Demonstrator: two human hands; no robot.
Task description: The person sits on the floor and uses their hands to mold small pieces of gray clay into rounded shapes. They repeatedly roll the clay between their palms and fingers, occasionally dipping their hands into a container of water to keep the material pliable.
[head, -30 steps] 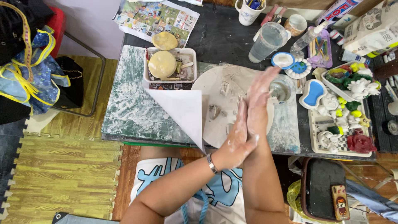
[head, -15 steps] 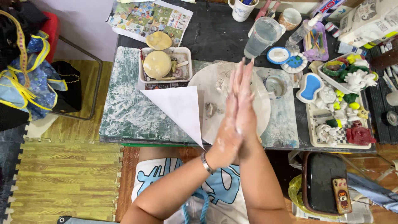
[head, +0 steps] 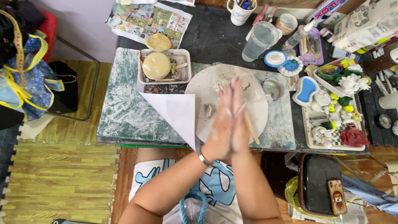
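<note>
Left hand [head: 222,124] and right hand [head: 240,124] pressed flat, palm to palm, above round board [head: 207,89]; contents hidden, cannot tell. Could knock stick [head: 251,128] off near edge, or cup [head: 273,88] just right.

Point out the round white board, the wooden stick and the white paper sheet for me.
round white board [head: 207,89], head view, bare left part.
wooden stick [head: 252,130], head view, mid-shaft right of the hands.
white paper sheet [head: 176,114], head view, centre.

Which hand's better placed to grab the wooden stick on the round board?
Right, probably. The wooden stick lies on the round board just by the right hand; the left hand, pressed palm to palm against it, would have to cross over.
</note>
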